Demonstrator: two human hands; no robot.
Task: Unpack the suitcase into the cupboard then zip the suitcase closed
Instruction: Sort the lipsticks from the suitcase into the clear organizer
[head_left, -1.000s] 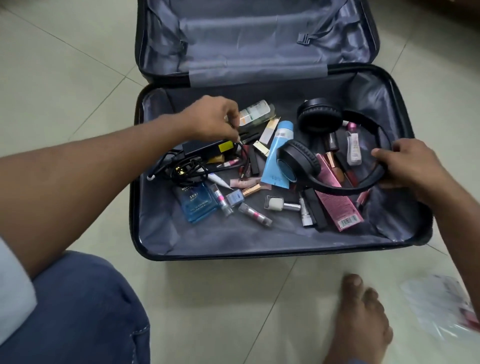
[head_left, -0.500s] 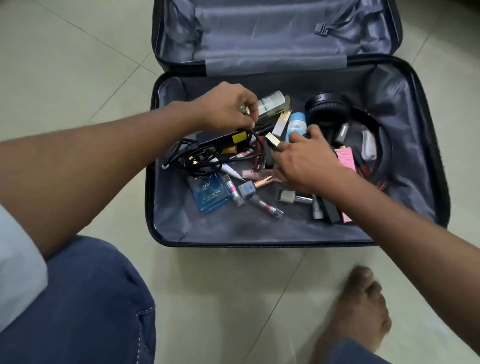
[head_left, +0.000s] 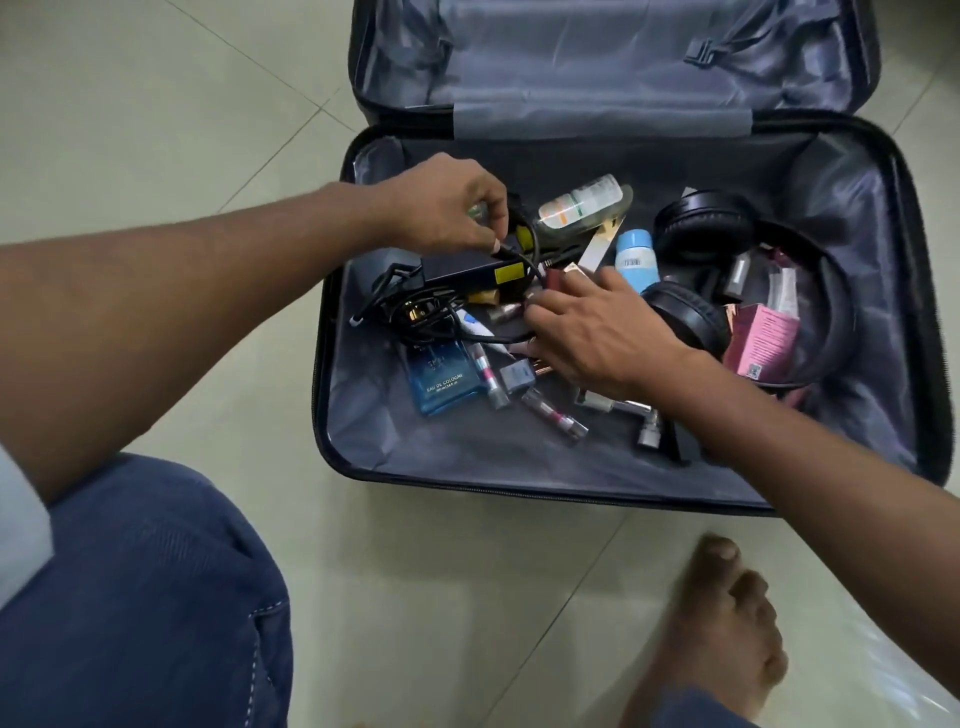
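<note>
Open suitcase (head_left: 857, 218) on tiled floor, unpacking barely begun. Right hand (head_left: 597, 325), on headphones (head_left: 727, 270) a second ago, now lies spread, fingers straight, over cosmetics at centre. Left hand (head_left: 447, 208) still pinches black cable (head_left: 524, 244) at 10 o'clock, above power adapter (head_left: 467, 270). Count: one headphones, one adapter, one cologne bottle (head_left: 441, 376), perhaps dozen small cosmetics.

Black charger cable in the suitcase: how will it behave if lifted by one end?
Probably floppy: the charger cable lies in loose tangled loops. Lifted where the left hand pinches it, it would likely drag the black adapter brick it seems attached to. Its loops lie among the small cosmetics, so some may snag.
</note>
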